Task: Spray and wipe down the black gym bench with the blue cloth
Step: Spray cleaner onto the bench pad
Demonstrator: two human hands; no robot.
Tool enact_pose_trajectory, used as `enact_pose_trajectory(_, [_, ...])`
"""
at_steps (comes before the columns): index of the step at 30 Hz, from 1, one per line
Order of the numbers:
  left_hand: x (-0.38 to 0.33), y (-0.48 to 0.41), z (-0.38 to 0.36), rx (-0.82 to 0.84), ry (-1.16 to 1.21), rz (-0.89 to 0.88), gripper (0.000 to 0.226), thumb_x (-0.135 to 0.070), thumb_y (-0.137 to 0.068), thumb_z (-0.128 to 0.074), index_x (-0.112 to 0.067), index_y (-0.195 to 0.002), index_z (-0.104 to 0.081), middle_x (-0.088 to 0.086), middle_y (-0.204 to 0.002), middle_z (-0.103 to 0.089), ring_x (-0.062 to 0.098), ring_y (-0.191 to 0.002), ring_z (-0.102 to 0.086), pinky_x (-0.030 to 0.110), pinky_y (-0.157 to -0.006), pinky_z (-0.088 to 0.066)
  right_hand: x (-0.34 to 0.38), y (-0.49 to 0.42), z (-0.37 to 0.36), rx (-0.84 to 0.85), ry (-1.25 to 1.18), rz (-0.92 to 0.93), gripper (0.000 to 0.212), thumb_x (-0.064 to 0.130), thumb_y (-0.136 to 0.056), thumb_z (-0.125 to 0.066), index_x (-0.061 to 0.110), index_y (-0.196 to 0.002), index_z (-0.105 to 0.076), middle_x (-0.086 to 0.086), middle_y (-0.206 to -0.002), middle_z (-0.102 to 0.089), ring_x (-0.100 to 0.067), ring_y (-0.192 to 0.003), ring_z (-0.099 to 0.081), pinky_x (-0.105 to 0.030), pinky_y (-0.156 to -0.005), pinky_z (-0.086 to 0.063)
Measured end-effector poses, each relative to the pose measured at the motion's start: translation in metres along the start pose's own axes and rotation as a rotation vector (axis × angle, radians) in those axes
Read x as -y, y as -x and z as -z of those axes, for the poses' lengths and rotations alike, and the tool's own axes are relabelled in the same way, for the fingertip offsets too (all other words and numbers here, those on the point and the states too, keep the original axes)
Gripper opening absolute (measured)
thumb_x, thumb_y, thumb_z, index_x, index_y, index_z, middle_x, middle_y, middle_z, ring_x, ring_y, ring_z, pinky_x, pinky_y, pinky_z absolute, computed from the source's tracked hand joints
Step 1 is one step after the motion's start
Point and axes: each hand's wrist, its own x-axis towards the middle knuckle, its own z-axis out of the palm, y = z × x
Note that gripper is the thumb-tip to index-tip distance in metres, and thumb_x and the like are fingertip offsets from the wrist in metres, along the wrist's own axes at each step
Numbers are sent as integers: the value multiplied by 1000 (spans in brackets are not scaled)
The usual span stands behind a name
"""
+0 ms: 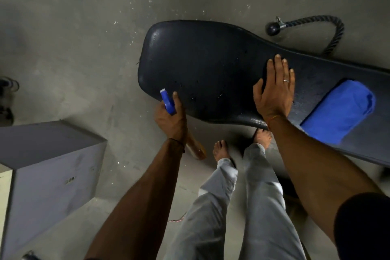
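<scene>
At the far left, a grey rectangular box [52,154] is sitting on the concrete floor. It is showing only closed faces, so its contents cannot be told. Next to it, the left hand [171,121] is holding a spray bottle with a blue trigger head and a tan body [168,105]. Its grip is clamped round the neck and the nozzle is pointing up and away over the near rim of the bench. The hand is hiding most of the bottle, so the liquid level is not showing.

The black padded tabletop of the gym bench [206,59] is stretching away to the right. A few pale specks are glinting on its wide end, which suggests some spraying is already done.

The right hand [274,93] is lying flat on the tabletop with its grip apart, fingers straight, holding nothing. Just beyond it, the folded blue microfibre cloth [337,112] is resting on the narrower part of the tabletop, apart from both hands. Wiping therefore looks not yet begun, and that is the bulk of what is left. A black rope attachment with a ball end [333,27] is lying on the floor behind the bench.
</scene>
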Motion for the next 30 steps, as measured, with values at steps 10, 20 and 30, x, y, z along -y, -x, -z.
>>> enact_pose_trajectory(10, [6,17,-3,206,26,29,17,-30,-100,-65,-20,-87,-63,8,-81,-67,24,-76,-66,42,-77,-60,0,0,-1,8,2,-12,60,35,-104,-34,13,-159,-28,-7,-171,-19,-25,-158,-15,-46,-130,-13])
enact_pose_trajectory(20, [-7,14,-13,537,-157,-182,33,-34,-98,-66,-1,-92,-64,17,-81,-70,21,-71,-70,26,-67,-59,-1,-1,0,-6,-23,-10,59,34,-104,-34,13,-159,-30,-8,-170,-21,-26,-158,-17,-46,-130,-14])
enact_pose_trajectory(30, [8,33,-17,679,-238,-227,26,-24,-99,-66,-2,-86,-65,17,-75,-66,32,-68,-65,38,-66,-56,-3,-1,-3,-15,-41,-5,59,34,-103,-36,14,-159,-31,-7,-170,-23,-25,-158,-18,-46,-130,-14])
